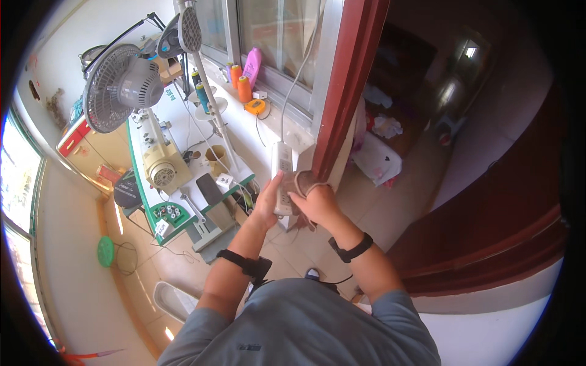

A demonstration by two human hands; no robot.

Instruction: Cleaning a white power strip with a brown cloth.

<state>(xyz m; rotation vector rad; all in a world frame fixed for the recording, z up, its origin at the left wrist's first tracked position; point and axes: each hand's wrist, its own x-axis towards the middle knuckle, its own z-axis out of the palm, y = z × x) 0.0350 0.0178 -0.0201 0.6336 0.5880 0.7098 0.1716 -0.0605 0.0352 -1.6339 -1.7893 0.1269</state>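
Head view, looking down: a white power strip [282, 177] is held upright against the edge of a window frame [329, 85], its white cable [299, 73] running up past the glass. The left hand [267, 204] is clenched around the strip's lower part. The right hand [314, 201] presses a brownish cloth [303, 182] against the strip's side, fingers wrapped over it. Black bands are worn on both wrists. To the left, a sewing machine [160, 160] sits on a green-edged tabletop [139, 177], with a fan [119, 85] above and thread cones [244, 88] on the sill. The strip is probably best kept steady by the left hand while the cloth is worked lightly.
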